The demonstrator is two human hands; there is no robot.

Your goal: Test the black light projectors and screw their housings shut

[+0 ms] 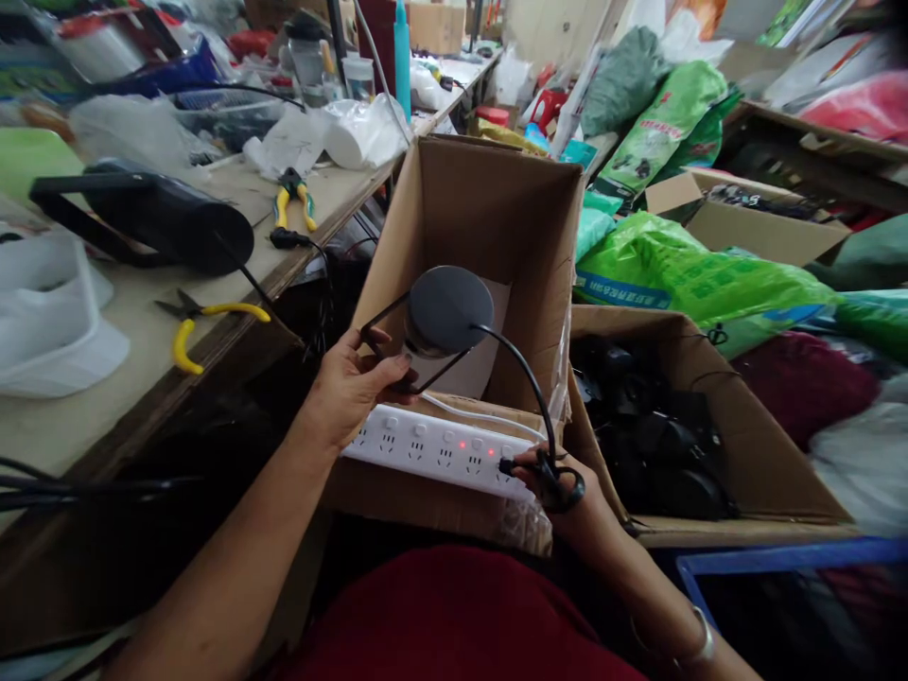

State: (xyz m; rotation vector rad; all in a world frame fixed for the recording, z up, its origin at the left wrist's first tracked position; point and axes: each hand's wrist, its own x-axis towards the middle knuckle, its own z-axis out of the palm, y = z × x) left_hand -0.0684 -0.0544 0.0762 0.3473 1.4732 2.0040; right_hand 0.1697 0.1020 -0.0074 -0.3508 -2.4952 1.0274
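Note:
My left hand (361,383) is closed around the black bracket of a round, black, cylinder-shaped fixture (450,307), which looks like a spotlight. Its flat end faces up, over the open cardboard box (497,203). A black cable (529,378) runs from that end down to my right hand (560,482). There my fingers pinch a black plug (506,466) at the right end of a white power strip (426,452), along with a loop of cable. Two red lights glow on the strip. Whether the plug is fully seated cannot be seen.
On the workbench at left lie yellow-handled pliers (188,326), yellow-green pliers (290,200), a similar black cylinder (170,218) and a white plastic container (57,322). A second cardboard box (752,445) at right holds black items. Green bags (695,274) lie behind it.

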